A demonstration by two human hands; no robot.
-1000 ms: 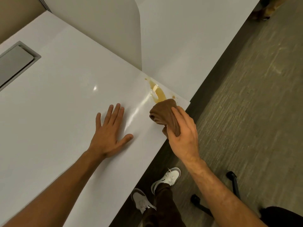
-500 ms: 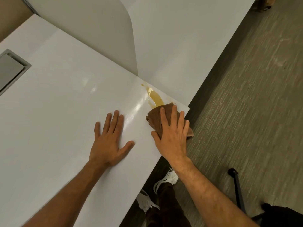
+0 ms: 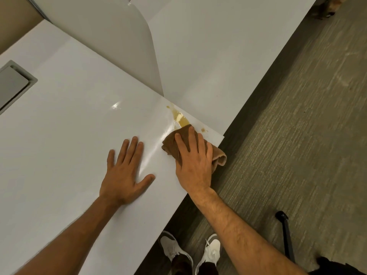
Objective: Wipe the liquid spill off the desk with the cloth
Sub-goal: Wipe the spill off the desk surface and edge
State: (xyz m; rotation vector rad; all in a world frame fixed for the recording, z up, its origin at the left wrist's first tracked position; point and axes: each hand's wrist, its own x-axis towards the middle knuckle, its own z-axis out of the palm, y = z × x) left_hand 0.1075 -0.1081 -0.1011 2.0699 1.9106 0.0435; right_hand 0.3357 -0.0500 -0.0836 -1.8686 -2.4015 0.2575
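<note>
**Cloth at the edge of the spill**

The white desk (image 3: 65, 139) fills the left and centre of the frame, with a grey hatch (image 3: 12, 86) set into it at the far left and a second white surface running off toward the upper right. Grey carpet (image 3: 297, 120) takes the right side, and my white shoes (image 3: 212, 249) show at the bottom

My left hand (image 3: 124, 175) lies flat on the desk in the middle of the frame, fingers straight and spread; I judge it is there to steady me as I lean in

My right hand (image 3: 193, 163) presses straight-fingered on the brown cloth (image 3: 218, 155), just right of centre near the desk's corner, so the pressure spreads across it. A fold of the cloth hangs past the desk edge

The yellowish spill (image 3: 181, 120) lies just above my fingertips, touching the cloth's upper edge, with a small brown drop (image 3: 203, 130) beside it. Most of the puddle is not yet wiped, so the next push should go up the frame, through it
</note>
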